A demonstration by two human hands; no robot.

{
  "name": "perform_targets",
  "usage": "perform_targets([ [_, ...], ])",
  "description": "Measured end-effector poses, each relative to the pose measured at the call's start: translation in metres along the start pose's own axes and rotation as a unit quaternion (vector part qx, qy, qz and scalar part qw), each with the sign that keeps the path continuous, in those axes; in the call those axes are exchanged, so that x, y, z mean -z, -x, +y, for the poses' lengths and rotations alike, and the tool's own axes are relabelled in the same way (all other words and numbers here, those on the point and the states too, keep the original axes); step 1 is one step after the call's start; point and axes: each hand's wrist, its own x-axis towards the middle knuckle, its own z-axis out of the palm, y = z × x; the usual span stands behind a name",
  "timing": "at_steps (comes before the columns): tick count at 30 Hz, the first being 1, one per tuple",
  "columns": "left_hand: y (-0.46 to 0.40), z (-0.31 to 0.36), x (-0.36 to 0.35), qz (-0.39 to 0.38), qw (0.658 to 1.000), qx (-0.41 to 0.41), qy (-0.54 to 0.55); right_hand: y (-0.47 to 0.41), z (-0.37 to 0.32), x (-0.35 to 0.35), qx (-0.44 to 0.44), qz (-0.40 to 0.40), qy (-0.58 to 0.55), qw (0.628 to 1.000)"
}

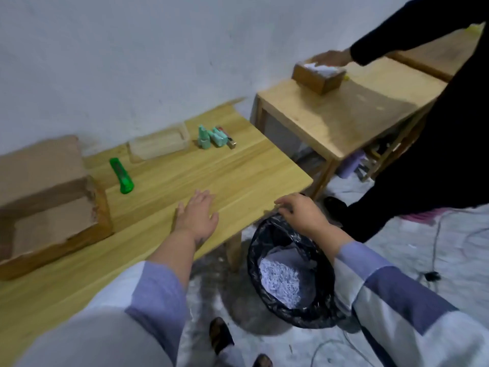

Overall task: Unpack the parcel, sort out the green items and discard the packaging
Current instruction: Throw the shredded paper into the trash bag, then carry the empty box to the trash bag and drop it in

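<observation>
Head view: no legible writing or brand on any item. Cardboard parcel (47,200) open at desk (211,176) left end, interior looks bare. Clear plastic box (158,143) near wall, apparently empty. Green items (213,136) grouped beside it; green torch (121,176) lying apart. Bin (288,274), black liner, holds shredded white paper. Left hand (197,211) flat on desk, grip released. Right hand (301,210) over bin rim, fingers loose, grasping nothing.
</observation>
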Motion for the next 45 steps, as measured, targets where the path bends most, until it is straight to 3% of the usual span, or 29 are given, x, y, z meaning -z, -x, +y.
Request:
perform_targets([
  [12,0.111,-0.144,0.098,0.171,0.969,0.173,0.039,-0.031,-0.190,-0.033,0.215,-0.068,0.033,0.974],
  [16,0.142,-0.211,0.118,0.183,0.954,0.235,0.029,-0.042,-0.256,-0.062,0.255,-0.081,0.028,0.963],
  [21,0.153,-0.282,0.131,0.191,0.944,0.258,0.072,-0.068,-0.325,-0.104,0.229,-0.098,0.014,0.968],
  [29,0.098,-0.355,0.147,0.143,0.934,0.259,0.200,-0.126,-0.385,-0.157,0.155,-0.145,0.017,0.977],
  [34,0.073,-0.369,0.142,0.114,0.929,0.257,0.242,-0.139,-0.384,-0.177,0.110,-0.115,-0.021,0.987],
  [41,0.073,-0.364,0.142,0.162,0.908,0.259,0.287,-0.137,-0.373,-0.178,0.101,-0.082,-0.070,0.989],
  [45,0.075,-0.345,0.150,0.201,0.917,0.204,0.278,-0.123,-0.360,-0.157,0.113,-0.032,-0.128,0.985],
])
